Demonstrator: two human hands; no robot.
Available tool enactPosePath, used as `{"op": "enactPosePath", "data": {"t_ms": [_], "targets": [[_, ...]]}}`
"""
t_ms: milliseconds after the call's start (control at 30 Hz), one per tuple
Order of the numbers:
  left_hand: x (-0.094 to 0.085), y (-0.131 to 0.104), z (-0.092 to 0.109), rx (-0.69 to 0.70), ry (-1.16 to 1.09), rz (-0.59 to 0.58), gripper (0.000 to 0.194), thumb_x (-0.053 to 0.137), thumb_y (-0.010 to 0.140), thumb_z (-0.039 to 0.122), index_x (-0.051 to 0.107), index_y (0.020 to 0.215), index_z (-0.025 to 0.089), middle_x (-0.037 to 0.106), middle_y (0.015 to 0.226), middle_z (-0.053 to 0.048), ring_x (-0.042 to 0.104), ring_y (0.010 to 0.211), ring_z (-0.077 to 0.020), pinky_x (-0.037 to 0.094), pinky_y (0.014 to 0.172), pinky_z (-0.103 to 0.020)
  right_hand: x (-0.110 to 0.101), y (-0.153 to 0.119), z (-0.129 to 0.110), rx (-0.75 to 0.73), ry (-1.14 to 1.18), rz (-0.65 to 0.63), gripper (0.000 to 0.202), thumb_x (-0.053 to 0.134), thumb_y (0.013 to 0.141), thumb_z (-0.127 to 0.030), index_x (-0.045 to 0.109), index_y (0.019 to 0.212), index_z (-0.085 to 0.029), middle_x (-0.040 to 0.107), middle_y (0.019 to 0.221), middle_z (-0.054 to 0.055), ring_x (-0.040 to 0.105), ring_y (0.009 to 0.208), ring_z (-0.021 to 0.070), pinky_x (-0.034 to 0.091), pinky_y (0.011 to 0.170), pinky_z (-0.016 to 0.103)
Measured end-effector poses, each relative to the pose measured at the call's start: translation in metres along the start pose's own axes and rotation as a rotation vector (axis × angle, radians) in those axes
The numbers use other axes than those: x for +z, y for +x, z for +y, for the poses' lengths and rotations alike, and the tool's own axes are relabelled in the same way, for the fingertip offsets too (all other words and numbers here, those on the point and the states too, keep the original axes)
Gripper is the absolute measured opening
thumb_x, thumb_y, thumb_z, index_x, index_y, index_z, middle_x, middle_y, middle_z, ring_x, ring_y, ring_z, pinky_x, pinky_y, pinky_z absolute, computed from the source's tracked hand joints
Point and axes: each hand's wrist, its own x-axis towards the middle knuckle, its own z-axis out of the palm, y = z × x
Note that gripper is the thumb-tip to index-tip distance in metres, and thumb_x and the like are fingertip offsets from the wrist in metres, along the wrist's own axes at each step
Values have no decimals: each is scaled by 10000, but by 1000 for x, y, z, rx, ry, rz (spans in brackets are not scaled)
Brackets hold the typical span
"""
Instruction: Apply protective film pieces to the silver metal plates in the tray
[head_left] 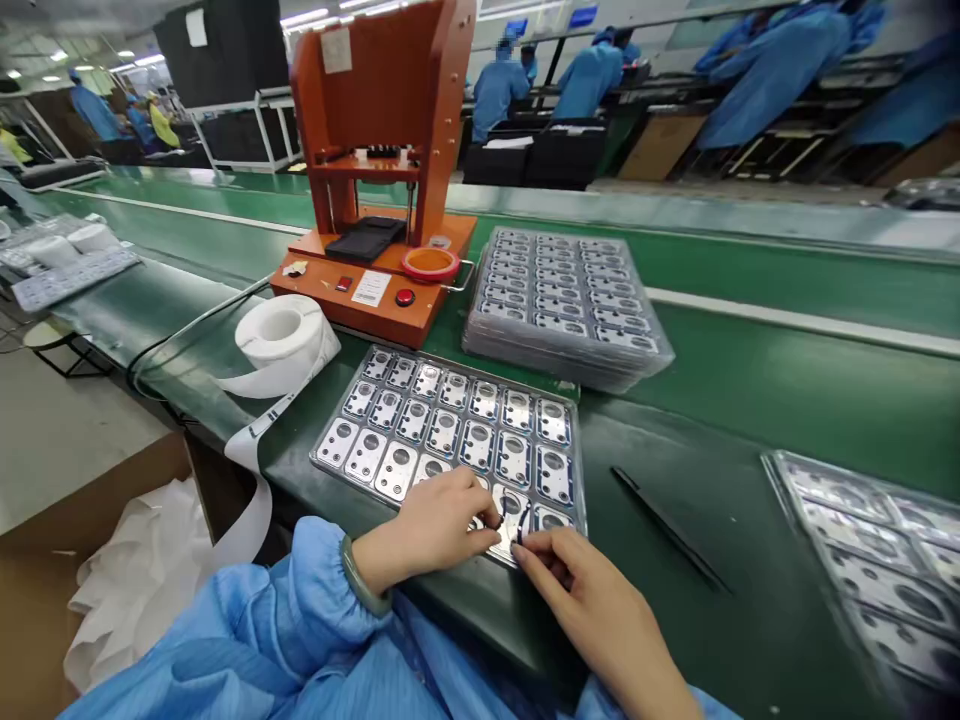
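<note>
A clear plastic tray (324,452) lies at the table's front edge, with rows of silvery metal plates (444,432) in its pockets. Each plate has a round window, small holes and, on many, a dark or blue outline. Over the near right corner of the tray, my left hand (448,520) pinches a thin dark strip between thumb and finger. Close beside it, my right hand (581,590) pinches a thin dark curved strip (523,522) above a plate. Whether both hands hold one piece, I cannot tell. Black tweezers (670,527) lie right of the tray.
Behind the tray stand an orange press (375,290) and a stack of filled trays (566,310). A white roll of liner (281,335) trails its strip toward a cardboard box (90,495) at left. Another tray (877,560) lies at right. People in blue work beyond.
</note>
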Motion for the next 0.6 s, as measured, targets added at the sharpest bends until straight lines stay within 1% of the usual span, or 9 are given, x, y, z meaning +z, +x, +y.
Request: {"op": "enactPosePath", "data": {"t_ms": [100, 200, 333, 433, 533, 600], "targets": [[0, 1, 0, -16, -3, -6, 156, 616, 812, 373, 618, 896, 242, 557, 974, 0, 578, 938, -178, 459, 806, -284, -4, 5, -5, 28, 25, -13, 245, 496, 783, -432, 610, 678, -241, 617, 596, -6, 583, 533, 174, 429, 473, 264], [1, 2, 0, -21, -12, -5, 172, 613, 810, 389, 625, 911, 250, 551, 973, -3, 573, 958, -184, 461, 805, -286, -6, 7, -8, 10, 43, -9, 269, 487, 761, -452, 602, 633, -245, 611, 568, -2, 571, 503, 179, 416, 445, 266], [2, 2, -1, -6, -31, 9, 187, 616, 813, 396, 631, 927, 249, 545, 968, -6, 568, 961, -182, 459, 821, -288, -5, 7, -6, -1, 52, -19, 285, 484, 761, -473, 606, 634, -249, 619, 585, 5, 581, 521, 187, 433, 468, 277], [0, 1, -3, 32, -29, 5, 190, 611, 825, 399, 636, 929, 242, 549, 944, -6, 563, 966, -175, 451, 831, -276, -2, 7, -1, 15, 64, -11, 287, 491, 754, -491, 619, 669, -249, 646, 645, 16, 609, 575, 200, 467, 510, 294], [-2, 0, -4, 84, -9, 19, 196, 595, 843, 396, 642, 946, 236, 562, 932, -6, 567, 961, -162, 447, 825, -258, 0, 9, 1, 43, 89, -11, 312, 492, 729, -523, 629, 666, -250, 660, 672, 28, 626, 604, 216, 493, 542, 317], [-1, -1, -5, 88, 8, 43, 205, 589, 846, 402, 648, 951, 236, 573, 934, -4, 574, 953, -158, 450, 814, -251, 0, 10, -1, 49, 107, -14, 331, 494, 705, -546, 637, 643, -255, 660, 655, 35, 627, 593, 226, 502, 550, 335]]}}
